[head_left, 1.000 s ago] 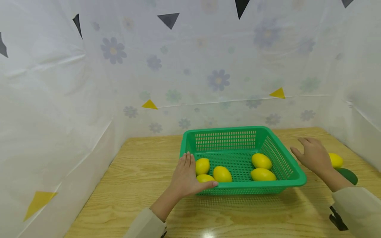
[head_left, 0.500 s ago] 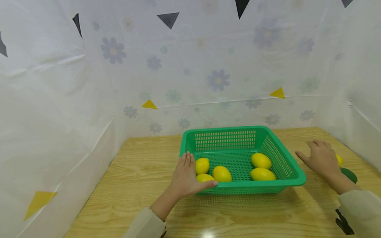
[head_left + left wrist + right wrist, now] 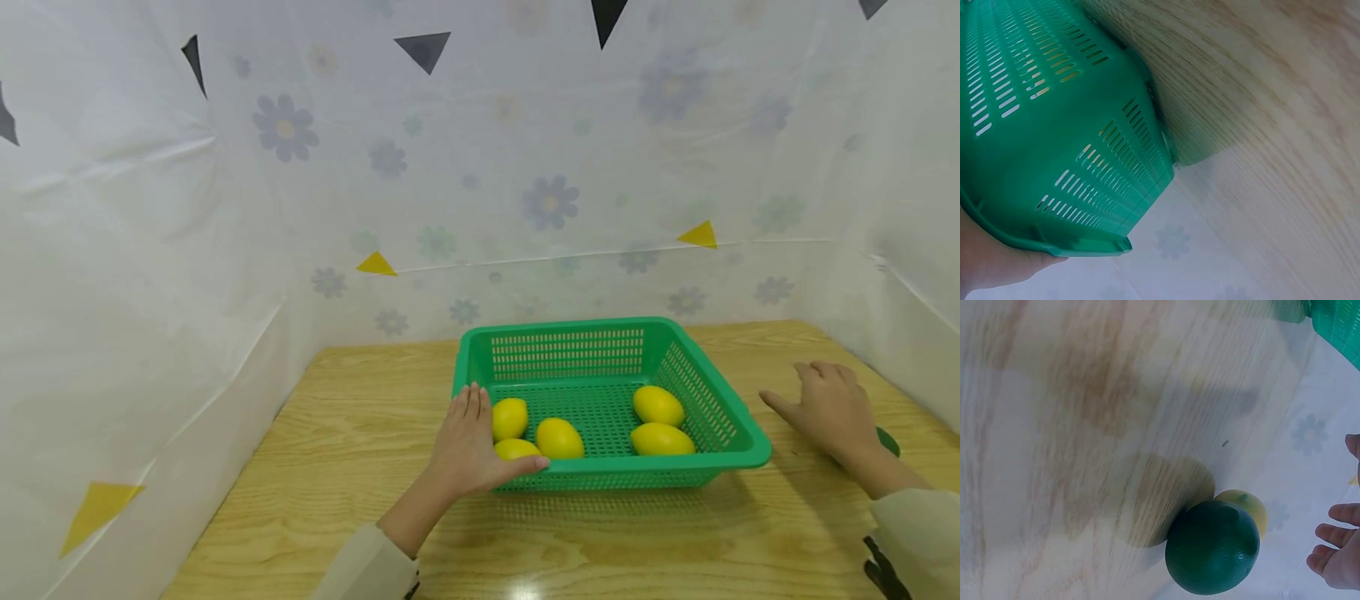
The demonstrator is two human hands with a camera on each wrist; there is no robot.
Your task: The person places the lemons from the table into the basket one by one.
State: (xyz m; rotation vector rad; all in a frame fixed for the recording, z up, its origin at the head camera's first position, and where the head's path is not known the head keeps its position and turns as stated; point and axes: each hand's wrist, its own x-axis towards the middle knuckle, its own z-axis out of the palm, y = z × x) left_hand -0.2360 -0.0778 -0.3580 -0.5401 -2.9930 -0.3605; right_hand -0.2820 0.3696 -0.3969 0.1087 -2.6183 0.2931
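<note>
My left hand (image 3: 465,450) rests on the left front corner of a green plastic basket (image 3: 630,463), fingers straight along the left side and thumb on the front rim. Inside the basket lie several yellow lemons, including one lemon (image 3: 559,438) near the left hand and another lemon (image 3: 658,406) on the right. My right hand (image 3: 832,412) hovers right of the basket, fingers loosely spread and holding nothing. Beneath it, in the right wrist view, a dark green round fruit (image 3: 1213,547) sits on the table in front of a lemon (image 3: 1249,509); the head view hides that lemon behind the hand.
The basket stands on a wood-grain table (image 3: 360,467). White flower-printed sheeting (image 3: 480,167) rises behind and on both sides of the table. In the left wrist view, the slotted basket wall (image 3: 1085,169) fills the left part.
My right hand has moved to the right, away from the basket and over the lemon and green fruit, covering more of them. The left hand and basket have stayed in place.
</note>
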